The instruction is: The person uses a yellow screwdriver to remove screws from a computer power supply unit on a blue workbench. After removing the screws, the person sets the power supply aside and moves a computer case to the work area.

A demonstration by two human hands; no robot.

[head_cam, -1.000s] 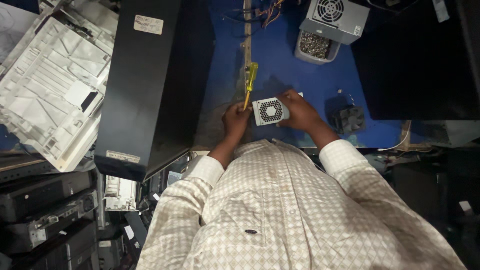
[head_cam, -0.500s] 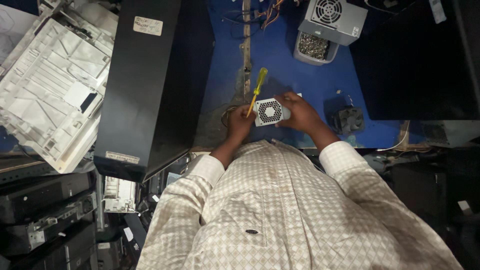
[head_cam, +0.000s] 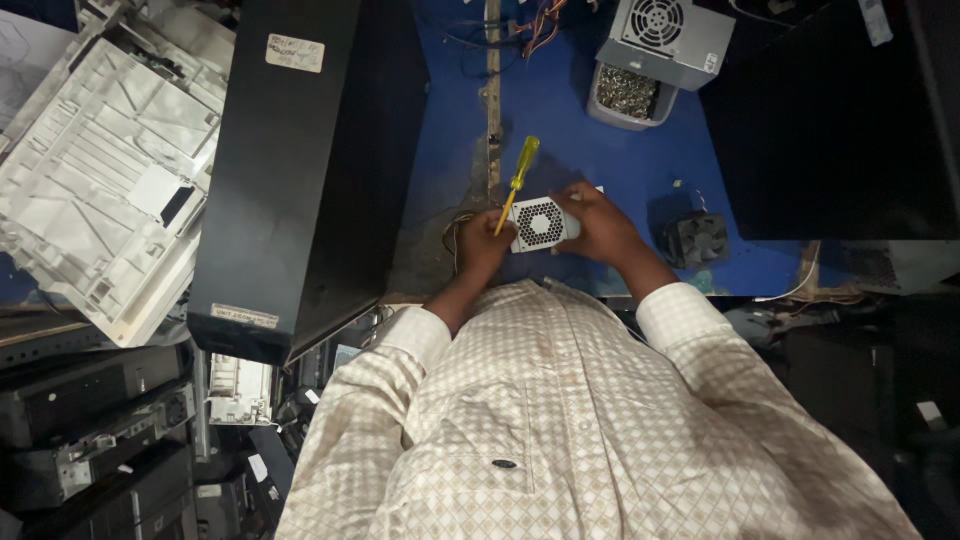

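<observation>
White plastic panel (head_cam: 110, 170) and black computer case (head_cam: 300, 170) crowding the left edge, left hand (head_cam: 485, 245) gripping yellow-handled screwdriver (head_cam: 518, 180) against small grey fan unit (head_cam: 540, 222), right hand (head_cam: 595, 225) clasping it over open blue table (head_cam: 590, 160), black fan (head_cam: 697, 238) lying near.

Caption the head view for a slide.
Left hand works a yellow-handled screwdriver against a small grey power supply unit steadied by the right hand on a blue workbench.

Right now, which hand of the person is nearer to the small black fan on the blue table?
The right hand. It holds the grey vented box just left of the black fan. The left hand, gripping the yellow screwdriver, is beyond the box, farther away.
</observation>
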